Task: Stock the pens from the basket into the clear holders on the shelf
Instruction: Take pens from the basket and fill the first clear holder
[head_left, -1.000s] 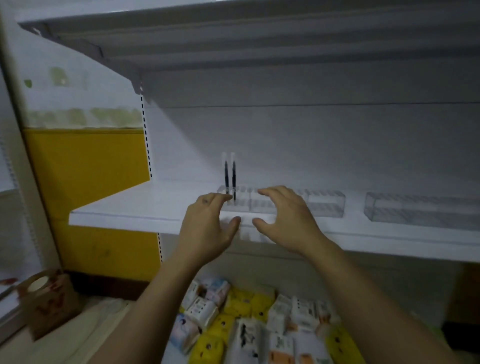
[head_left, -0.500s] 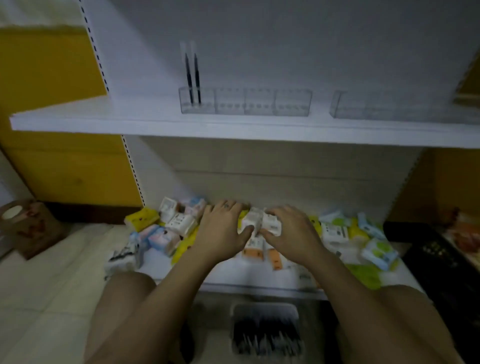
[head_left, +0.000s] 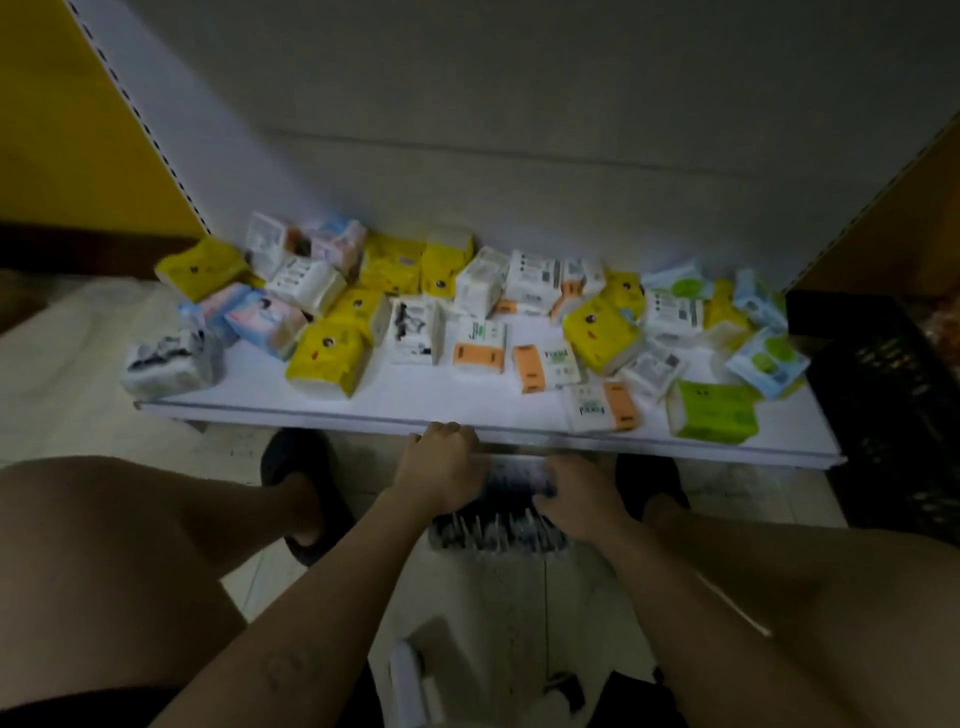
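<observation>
Lower centre: basket (head_left: 467, 543) on floor, dark pens (head_left: 511, 480) inside. L hand (head_left: 441, 467) and R hand (head_left: 576, 499) reach in, fingers curled; too blurred, can't tell if pinching any. Holders out of frame. Basket looks full, so most stocking prob. left.

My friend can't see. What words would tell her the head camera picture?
The left hand and right hand reach into a basket of dark pens on the floor. Behind it, a low white shelf holds scattered tissue packs.

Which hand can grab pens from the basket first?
Probably the right hand: its fingers lie among the pens in the basket. The left hand is curled at the basket's left edge.
</observation>
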